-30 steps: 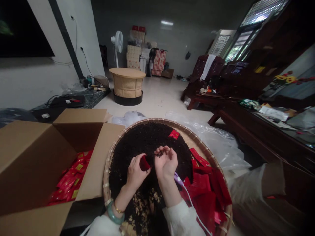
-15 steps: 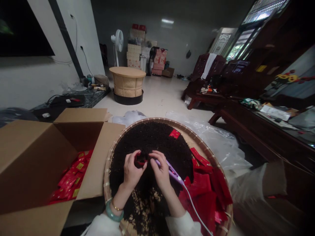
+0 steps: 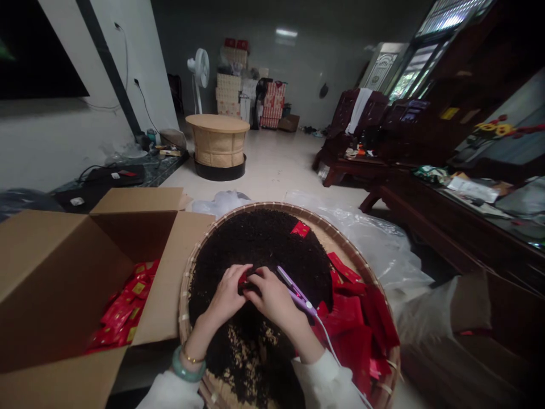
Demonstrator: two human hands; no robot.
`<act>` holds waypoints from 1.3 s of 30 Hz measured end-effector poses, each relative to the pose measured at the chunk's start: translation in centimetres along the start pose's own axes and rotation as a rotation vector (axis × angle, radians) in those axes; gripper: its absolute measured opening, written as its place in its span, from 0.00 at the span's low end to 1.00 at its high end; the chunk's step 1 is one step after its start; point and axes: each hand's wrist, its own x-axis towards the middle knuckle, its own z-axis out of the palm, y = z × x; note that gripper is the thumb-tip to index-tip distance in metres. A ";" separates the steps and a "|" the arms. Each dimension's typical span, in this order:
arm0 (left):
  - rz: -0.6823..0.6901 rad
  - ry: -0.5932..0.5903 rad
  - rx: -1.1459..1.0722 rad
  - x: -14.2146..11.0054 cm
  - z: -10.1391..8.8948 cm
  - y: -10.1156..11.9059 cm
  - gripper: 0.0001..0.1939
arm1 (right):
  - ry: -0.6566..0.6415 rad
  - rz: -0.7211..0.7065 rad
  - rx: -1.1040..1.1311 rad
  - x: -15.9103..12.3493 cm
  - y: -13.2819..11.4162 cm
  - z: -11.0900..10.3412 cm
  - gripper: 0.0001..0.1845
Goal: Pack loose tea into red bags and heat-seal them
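Observation:
My left hand (image 3: 227, 292) is closed around a small red packet (image 3: 242, 279), which is mostly covered by fingers. My right hand (image 3: 275, 295) meets it there, its fingertips bent in at the packet's top. Both hands are over a heap of dark, dry tea leaves (image 3: 259, 238) in a round woven bamboo tray (image 3: 184, 307). Just right of my right hand lies a purple hair straightener (image 3: 300, 296) with a white cord, its two arms apart. Many flat red packets (image 3: 353, 324) are piled along the tray's right side. One small red packet (image 3: 300, 229) rests on the leaves at the back.
Left of the tray stands an open cardboard box (image 3: 55, 284) holding many filled red packets (image 3: 123, 312). Clear plastic sheeting (image 3: 366, 238) lies beyond the tray on the right. A dark wooden table (image 3: 426, 221) stands at the right; a drum-shaped basket (image 3: 218, 145) is farther off.
My right hand has moved left from beside the straightener onto the packet, closing the gap between my hands. The packet's opening, visible before, is now largely covered by fingers.

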 end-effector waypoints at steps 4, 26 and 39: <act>-0.004 -0.029 0.088 0.1 -0.8 -0.7 0.18 | 0.070 -0.080 0.166 -0.1 0.0 -0.4 0.13; -0.019 0.005 0.145 -0.2 0.4 -1.6 0.25 | 0.005 0.040 -0.037 -0.1 -0.1 -2.2 0.08; -0.281 0.025 -0.178 0.1 -0.2 -0.6 0.13 | 0.230 -0.025 0.461 -2.9 1.8 -4.7 0.18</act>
